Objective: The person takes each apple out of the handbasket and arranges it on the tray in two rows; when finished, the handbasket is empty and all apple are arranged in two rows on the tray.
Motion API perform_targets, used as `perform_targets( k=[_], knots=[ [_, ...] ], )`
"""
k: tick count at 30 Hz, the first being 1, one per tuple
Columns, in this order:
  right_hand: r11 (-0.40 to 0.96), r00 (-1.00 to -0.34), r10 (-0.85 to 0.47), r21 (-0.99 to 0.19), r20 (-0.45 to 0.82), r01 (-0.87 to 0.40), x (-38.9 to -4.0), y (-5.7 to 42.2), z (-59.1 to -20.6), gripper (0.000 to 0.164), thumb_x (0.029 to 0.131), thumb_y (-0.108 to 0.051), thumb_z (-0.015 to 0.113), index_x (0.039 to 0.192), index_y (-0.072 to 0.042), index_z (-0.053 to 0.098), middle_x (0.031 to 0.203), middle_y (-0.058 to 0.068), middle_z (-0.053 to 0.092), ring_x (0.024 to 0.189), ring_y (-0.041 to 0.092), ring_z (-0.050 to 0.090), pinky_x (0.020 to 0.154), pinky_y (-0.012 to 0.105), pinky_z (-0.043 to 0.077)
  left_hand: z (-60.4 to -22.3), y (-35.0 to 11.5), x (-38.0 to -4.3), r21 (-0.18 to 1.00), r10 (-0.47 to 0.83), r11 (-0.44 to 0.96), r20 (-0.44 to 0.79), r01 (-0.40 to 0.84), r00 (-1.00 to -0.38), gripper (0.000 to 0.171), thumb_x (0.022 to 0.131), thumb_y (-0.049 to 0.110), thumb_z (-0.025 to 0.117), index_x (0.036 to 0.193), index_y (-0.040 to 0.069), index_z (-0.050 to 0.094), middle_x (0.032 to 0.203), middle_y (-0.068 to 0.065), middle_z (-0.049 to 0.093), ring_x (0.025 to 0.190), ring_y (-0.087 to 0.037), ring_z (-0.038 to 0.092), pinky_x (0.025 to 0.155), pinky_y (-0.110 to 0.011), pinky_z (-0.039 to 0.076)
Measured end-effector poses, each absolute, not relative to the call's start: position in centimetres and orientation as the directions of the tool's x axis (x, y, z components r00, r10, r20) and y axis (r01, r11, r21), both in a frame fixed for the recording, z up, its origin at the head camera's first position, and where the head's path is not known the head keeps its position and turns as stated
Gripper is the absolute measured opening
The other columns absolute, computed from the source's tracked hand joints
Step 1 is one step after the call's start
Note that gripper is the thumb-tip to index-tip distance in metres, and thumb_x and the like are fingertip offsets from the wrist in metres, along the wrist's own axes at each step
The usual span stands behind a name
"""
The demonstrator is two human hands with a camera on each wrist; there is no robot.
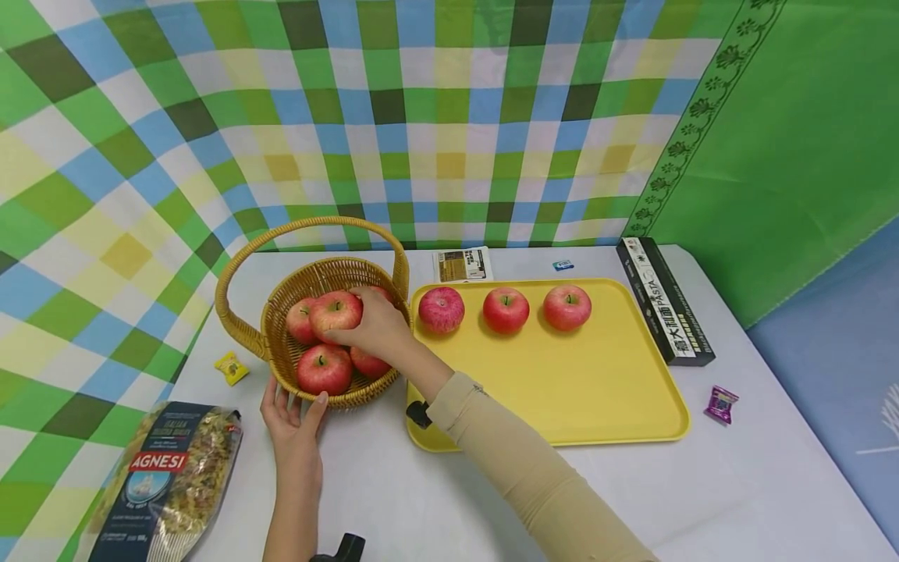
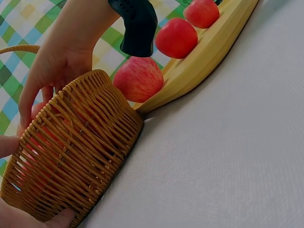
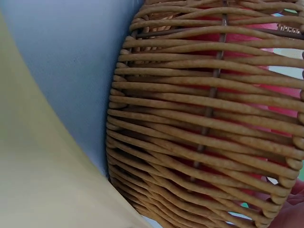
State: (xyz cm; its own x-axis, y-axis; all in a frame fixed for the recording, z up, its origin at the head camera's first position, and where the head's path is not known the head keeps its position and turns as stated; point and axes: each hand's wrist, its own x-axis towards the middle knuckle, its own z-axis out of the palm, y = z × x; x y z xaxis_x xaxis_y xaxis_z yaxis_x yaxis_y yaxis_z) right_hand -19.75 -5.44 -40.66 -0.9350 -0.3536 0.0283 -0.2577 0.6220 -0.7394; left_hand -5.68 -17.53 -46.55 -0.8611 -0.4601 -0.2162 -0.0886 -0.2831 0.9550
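White worktop (image 1: 618, 484), green-blue-yellow checked cloth (image 1: 449, 140) behind it, plain green cloth (image 1: 794, 156) at far right. Round brown wicker basket (image 1: 351, 269) with tall arched handle sits left of centre, several red apples inside.

Right-hand grip (image 1: 382, 324): grasping one round red apple (image 1: 333, 311) in the basket, fingers at its far side, thumb at the near side. Other apples lie around it. Can't tell if it's lifted clear of them. Left-hand grip (image 1: 293, 425): holding the basket's near side, digits against the wicker.

Yellow rectangular tray (image 1: 562, 382) just right of basket; three red apples (image 1: 506, 310) in a row along its far side, spaced apart.

Rest: clear AGNESI pasta bag (image 1: 158, 480) at near left, yellow-wrapped candy (image 1: 232, 368) between bag and basket, long black pasta box (image 1: 666, 300) along the tray's right side, purple-wrapped candy (image 1: 721, 404) beyond its near end.
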Motion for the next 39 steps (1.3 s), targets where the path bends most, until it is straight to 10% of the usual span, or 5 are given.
perform_targets(
  k=[25, 39],
  knots=[
    [0.393, -0.931, -0.342, -0.882, 0.123, -0.261, -16.9, 3.4, -37.2, 0.079, 0.073, -0.038, 0.084, 0.138, -0.015, 0.045, 0.120, -0.002, 0.055, 0.099, 0.017, 0.055, 0.077, 0.026, 0.055, -46.3, -17.7, -5.7, 0.956, -0.465, -0.279, -0.216, -0.090, -0.858, 0.084, 0.093, 0.008, 0.064, 0.151, 0.035, 0.010, 0.159, 0.002, 0.008, 0.145, -0.020, 0.015, 0.107, -0.031, 0.036],
    [0.382, -0.964, -0.157, -0.887, 0.214, -0.259, -15.3, 14.1, -34.8, 0.079, 0.073, -0.029, 0.086, 0.139, -0.016, 0.045, 0.127, 0.005, 0.051, 0.102, 0.025, 0.058, 0.086, 0.043, 0.055, -46.7, -17.6, -5.8, 0.955, -0.469, -0.282, -0.221, -0.092, -0.855, 0.086, 0.092, 0.009, 0.066, 0.151, 0.035, 0.010, 0.159, 0.001, 0.009, 0.145, -0.020, 0.014, 0.107, -0.032, 0.037]
  ],
)
